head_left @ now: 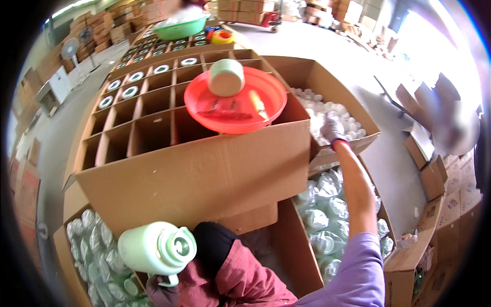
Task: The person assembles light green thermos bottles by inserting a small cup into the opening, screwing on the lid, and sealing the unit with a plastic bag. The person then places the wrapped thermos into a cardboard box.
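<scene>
left hand point(162, 290): dark-gloved, fingers curled under one pale green bottle point(156, 250), gripping it low, cap facing the camera | right hand point(332, 128): white-gloved, reaching into box of white caps point(327, 115), grip cannot be told | between hands: one divided carton point(153, 128), six bottles seated at its far-left end | one red basin point(235, 100) left of right hand, holding one green lid point(226, 77)

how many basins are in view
2. A red basin sits on the divided carton in the middle, holding a pale green cup. A green basin sits on the cartons farther back. Others may be hidden.
</scene>
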The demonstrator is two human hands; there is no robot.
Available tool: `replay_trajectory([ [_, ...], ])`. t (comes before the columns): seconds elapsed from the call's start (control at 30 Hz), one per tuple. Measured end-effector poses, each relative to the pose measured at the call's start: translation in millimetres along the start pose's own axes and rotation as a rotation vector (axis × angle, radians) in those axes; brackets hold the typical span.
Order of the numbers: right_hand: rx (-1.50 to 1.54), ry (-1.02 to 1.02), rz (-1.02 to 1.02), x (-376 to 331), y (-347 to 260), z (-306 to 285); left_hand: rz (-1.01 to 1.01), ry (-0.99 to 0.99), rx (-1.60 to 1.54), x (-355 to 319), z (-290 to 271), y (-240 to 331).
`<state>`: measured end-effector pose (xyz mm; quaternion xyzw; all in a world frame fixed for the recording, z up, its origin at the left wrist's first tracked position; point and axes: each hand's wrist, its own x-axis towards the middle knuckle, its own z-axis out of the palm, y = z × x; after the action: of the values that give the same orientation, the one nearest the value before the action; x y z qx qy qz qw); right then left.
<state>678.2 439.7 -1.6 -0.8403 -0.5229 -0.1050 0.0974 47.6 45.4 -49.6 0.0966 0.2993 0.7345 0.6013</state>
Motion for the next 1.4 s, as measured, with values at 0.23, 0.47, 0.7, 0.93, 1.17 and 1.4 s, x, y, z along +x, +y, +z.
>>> replay_trajectory([
  [0.23, 1.000, 0.191, -0.611, -264.5, -120.0, -144.6, -0.207, 0.255, -0.207, -15.6, 13.4, -0.1],
  [0.47, 1.573, -0.060, -0.674, -420.1, -220.5, -156.3, -0.234, 0.062, -0.282, -30.4, 34.0, -21.8],
  [0.7, 1.138, 0.154, -0.795, -430.7, -228.2, -176.9, -0.172, 0.063, -0.281, -48.4, 17.2, -24.9],
  [0.93, 1.291, -0.107, -0.842, -431.2, -244.0, -174.9, -0.241, -0.117, -0.450, -44.4, 19.8, -28.1],
  [1.17, 1.545, -0.196, -0.687, -444.4, -263.8, -149.9, -0.219, 0.073, -0.396, -32.6, 16.7, -33.6],
  [1.4, 1.390, -0.454, -1.005, -403.9, -270.0, -149.3, -0.132, 0.103, -0.405, -22.0, 8.3, -27.2],
])
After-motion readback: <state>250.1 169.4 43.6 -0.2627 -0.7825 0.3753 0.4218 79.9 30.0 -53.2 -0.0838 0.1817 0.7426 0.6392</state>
